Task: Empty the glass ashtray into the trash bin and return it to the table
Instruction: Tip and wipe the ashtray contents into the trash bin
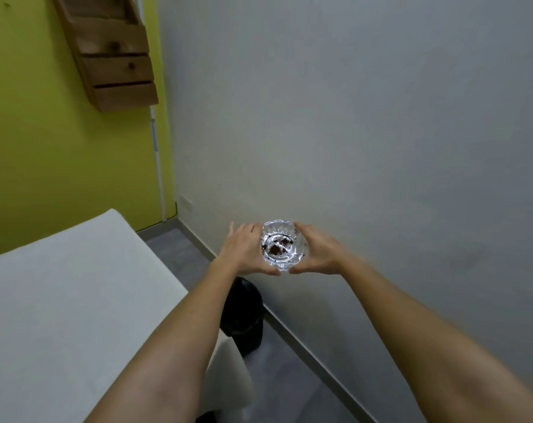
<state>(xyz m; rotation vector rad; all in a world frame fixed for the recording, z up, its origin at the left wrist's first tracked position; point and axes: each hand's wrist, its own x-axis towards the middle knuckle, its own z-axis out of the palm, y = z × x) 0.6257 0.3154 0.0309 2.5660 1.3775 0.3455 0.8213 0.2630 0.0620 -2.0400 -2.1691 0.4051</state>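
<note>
I hold a clear cut-glass ashtray [282, 245] out in front of me in the air, between both hands. Dark brown ash and crumbs lie in its bowl, and it stays roughly level. My left hand [243, 250] cups its left side and my right hand [315, 251] cups its right side, thumbs meeting under the near rim. A black trash bin [246, 312] stands on the floor below and nearer to me than the ashtray, partly hidden by my left forearm. The white table [60, 300] fills the lower left.
A grey-white wall rises straight ahead and to the right, with a skirting board along the grey floor [289, 377]. The left wall is yellow-green and carries a wooden shelf unit [115, 53]. A white conduit [158, 166] runs down the corner.
</note>
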